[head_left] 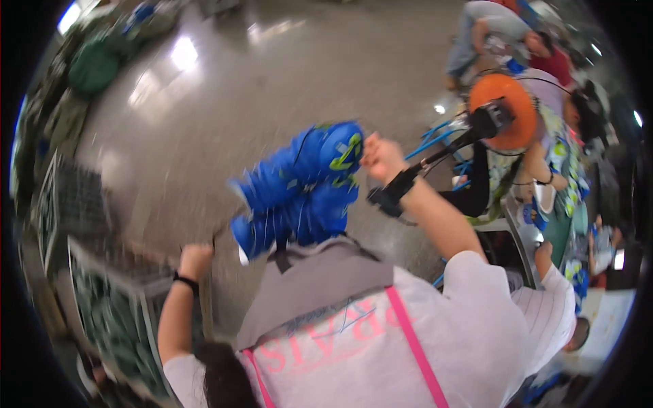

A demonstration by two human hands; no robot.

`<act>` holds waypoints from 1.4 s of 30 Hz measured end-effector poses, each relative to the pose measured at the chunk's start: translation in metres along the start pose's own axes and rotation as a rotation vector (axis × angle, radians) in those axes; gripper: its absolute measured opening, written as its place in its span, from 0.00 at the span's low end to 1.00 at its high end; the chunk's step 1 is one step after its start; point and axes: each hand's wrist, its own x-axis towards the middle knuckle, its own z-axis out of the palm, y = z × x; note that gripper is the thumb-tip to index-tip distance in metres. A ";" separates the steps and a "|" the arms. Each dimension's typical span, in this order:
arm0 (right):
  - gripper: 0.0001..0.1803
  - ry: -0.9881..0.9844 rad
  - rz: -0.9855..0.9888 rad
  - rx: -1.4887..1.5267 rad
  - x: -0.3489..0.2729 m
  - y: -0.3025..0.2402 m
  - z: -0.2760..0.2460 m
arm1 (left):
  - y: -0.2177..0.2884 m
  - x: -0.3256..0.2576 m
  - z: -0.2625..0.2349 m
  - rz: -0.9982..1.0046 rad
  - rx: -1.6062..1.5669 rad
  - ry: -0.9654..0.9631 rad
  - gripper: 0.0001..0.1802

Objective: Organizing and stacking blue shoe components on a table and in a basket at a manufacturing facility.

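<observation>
Two bundles of stacked blue pieces (299, 180), perhaps shoe uppers, with green marks and thin ties, are in front of my grey apron; blur hides their exact kind. My right hand (384, 158) is at the far right end of the upper bundle, its fingers curled in; what they grip, if anything, is hidden. Out to the left, my left hand (197, 260) makes a fist beside the near crate. A thin dark piece shows by its fingers, too blurred to name. Each wrist wears a dark band.
Grey crates (112, 272) with green contents stand at the left. Green sacks (98, 68) are piled along the far left. At right, people sit by a worktable (558, 234) strewn with blue and green pieces, near an orange round fan-like thing (500, 85).
</observation>
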 end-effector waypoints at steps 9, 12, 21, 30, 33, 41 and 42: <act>0.16 0.040 -0.295 0.042 0.118 -0.093 -0.022 | -0.010 0.349 -0.145 0.261 -0.296 -0.057 0.23; 0.16 0.132 -0.335 0.059 0.179 -0.144 -0.012 | -0.023 0.476 -0.170 0.254 -0.504 -0.026 0.24; 0.17 0.170 -0.699 0.200 0.305 -0.388 0.014 | -0.038 0.792 -0.301 0.221 -0.691 0.125 0.25; 0.18 0.531 -0.785 0.262 0.392 -0.530 -0.049 | 0.040 1.076 -0.438 0.334 -1.037 -0.096 0.27; 0.15 0.573 -0.839 0.306 0.404 -0.565 -0.069 | 0.100 1.149 -0.480 0.312 -1.296 -0.375 0.27; 0.18 0.680 -0.956 0.351 0.424 -0.661 -0.185 | 0.316 1.305 -0.609 0.565 -1.255 -0.424 0.28; 0.18 0.673 -0.991 0.353 0.420 -0.678 -0.204 | 0.356 1.307 -0.639 0.617 -1.286 -0.430 0.28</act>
